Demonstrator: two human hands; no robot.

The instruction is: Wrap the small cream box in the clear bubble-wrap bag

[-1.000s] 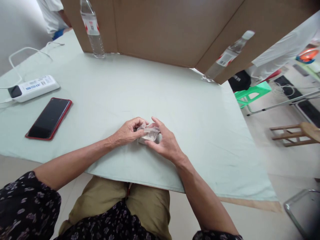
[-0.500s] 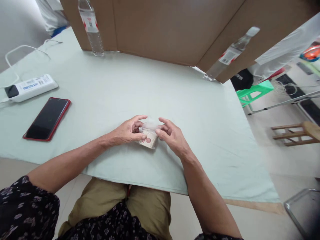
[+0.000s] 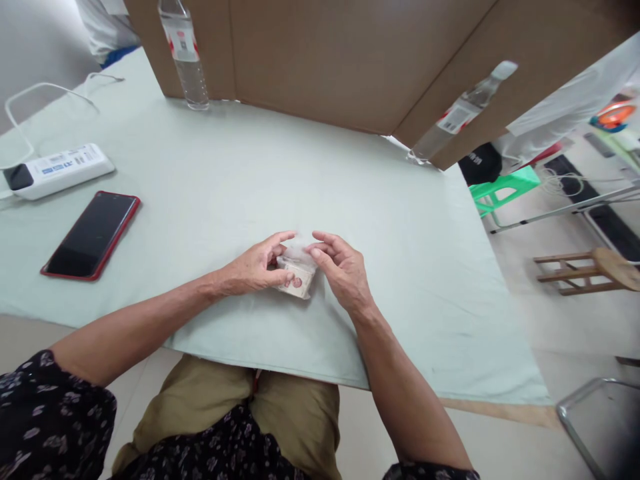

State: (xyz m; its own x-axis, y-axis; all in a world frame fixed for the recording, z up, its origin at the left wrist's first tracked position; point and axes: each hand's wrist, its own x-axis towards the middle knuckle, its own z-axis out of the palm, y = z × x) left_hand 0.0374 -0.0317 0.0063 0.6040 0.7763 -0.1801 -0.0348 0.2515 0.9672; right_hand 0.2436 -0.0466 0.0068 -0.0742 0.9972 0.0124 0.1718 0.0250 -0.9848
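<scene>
A small clear plastic case (image 3: pixel 298 275) with pale contents and a red mark on its face stands near the front edge of the pale green table (image 3: pixel 260 173). My left hand (image 3: pixel 255 265) grips its left side with thumb and fingers. My right hand (image 3: pixel 341 271) pinches the case's clear top at its upper right corner with the fingertips. What is inside the case is too small to tell.
A red-edged phone (image 3: pixel 91 235) and a white power strip (image 3: pixel 53 171) lie at the left. Two water bottles (image 3: pixel 185 53) (image 3: pixel 457 113) lean against a brown cardboard screen (image 3: pixel 350 60). To the right are a green stool (image 3: pixel 503 187) and a wooden stool (image 3: pixel 590 269).
The case was turned so its printed face shows. My right hand shifted from cupping it underneath to pinching its top edge. My left hand stayed on the left side.
</scene>
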